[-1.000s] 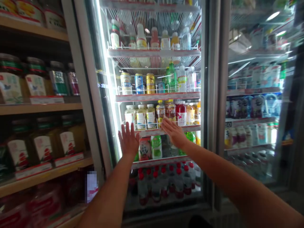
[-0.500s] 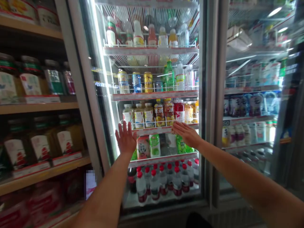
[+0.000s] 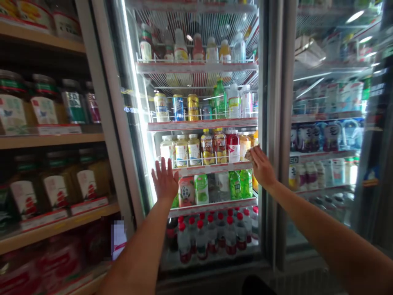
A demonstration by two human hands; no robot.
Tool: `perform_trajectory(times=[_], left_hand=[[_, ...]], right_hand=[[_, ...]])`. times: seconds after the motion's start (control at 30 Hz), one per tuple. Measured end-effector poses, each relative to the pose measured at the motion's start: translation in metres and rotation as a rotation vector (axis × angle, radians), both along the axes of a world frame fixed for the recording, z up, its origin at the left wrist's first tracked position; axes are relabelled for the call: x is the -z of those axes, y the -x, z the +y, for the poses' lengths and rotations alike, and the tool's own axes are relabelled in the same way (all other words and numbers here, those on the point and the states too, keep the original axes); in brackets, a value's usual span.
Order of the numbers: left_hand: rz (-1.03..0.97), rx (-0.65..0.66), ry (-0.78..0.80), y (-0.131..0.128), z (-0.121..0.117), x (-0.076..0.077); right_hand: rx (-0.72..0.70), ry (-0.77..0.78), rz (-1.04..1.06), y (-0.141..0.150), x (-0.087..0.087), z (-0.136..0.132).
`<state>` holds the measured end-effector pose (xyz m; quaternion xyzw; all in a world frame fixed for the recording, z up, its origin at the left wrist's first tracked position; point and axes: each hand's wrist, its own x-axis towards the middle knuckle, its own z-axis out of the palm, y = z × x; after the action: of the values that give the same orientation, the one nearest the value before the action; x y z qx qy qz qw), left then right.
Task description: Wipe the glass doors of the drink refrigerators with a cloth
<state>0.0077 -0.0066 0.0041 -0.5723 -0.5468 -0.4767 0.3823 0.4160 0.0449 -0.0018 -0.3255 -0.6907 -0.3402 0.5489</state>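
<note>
Left hand (image 3: pixel 166 181), right hand (image 3: pixel 263 169) before drinks cooler (image 3: pixel 205 124)

We are looking through one head-worn camera, facing the lit cooler (image 3: pixel 202 124) nearly square-on and peering forward and down. We are viewing it from nearby, our left hand (image 3: pixel 165 180) and right hand (image 3: pixel 262 168) showing between us and it, our forearms (image 3: pixel 139 250) filling the foreground. We are catching wooden shelves (image 3: pixel 49 141), angling close along the left, and a second cooler (image 3: pixel 325 156) on the right.

To your left, labelled bottles (image 3: pixel 44 108) line a wooden shelf (image 3: pixel 55 141); ahead, you see red-capped bottles (image 3: pixel 201 242) below a gold can (image 3: pixel 193 107).
</note>
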Motion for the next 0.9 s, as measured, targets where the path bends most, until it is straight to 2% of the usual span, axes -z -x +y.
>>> perform_trajectory(times=[0.07, 0.13, 0.2, 0.27, 0.33, 0.4, 0.47, 0.57, 0.63, 0.73, 0.8, 0.9], left_hand=[[-0.002, 0.012, -0.010, 0.000, 0.000, 0.000], [-0.003, 0.022, -0.022, 0.001, 0.000, 0.001], [-0.002, 0.026, -0.029, 0.001, 0.001, 0.001], [-0.002, 0.022, -0.031, 0.002, 0.002, 0.002], [0.001, 0.011, -0.034, 0.003, 0.003, 0.003], [0.011, -0.003, -0.038, 0.003, 0.004, 0.004], [0.023, -0.012, -0.039, 0.004, 0.004, 0.004], [0.019, -0.003, -0.038, 0.004, 0.004, 0.004], [0.012, 0.005, -0.041, 0.004, 0.003, 0.004], [0.008, 0.006, -0.046, 0.005, 0.003, 0.004], [0.003, 0.009, -0.045, 0.006, 0.004, 0.004], [0.014, 0.015, -0.056, 0.007, 0.005, 0.005]], right_hand=[[-0.013, -0.007, 0.021, 0.010, 0.009, 0.000], [-0.063, 0.007, -0.097, 0.026, 0.020, -0.003], [-0.110, 0.024, -0.227, 0.044, 0.022, -0.005], [-0.124, 0.013, -0.212, 0.062, 0.010, -0.006], [-0.119, -0.016, -0.072, 0.079, -0.007, -0.006], [-0.113, -0.033, 0.018, 0.098, -0.015, -0.006], [-0.128, -0.035, -0.047, 0.119, -0.013, -0.008], [-0.173, 0.015, -0.300, 0.149, -0.009, -0.015], [-0.186, 0.068, -0.372, 0.167, -0.019, -0.020], [-0.161, 0.134, -0.269, 0.195, -0.045, -0.027], [-0.139, 0.180, -0.239, 0.215, -0.055, -0.032], [-0.169, 0.212, -0.439, 0.240, -0.058, -0.041]])
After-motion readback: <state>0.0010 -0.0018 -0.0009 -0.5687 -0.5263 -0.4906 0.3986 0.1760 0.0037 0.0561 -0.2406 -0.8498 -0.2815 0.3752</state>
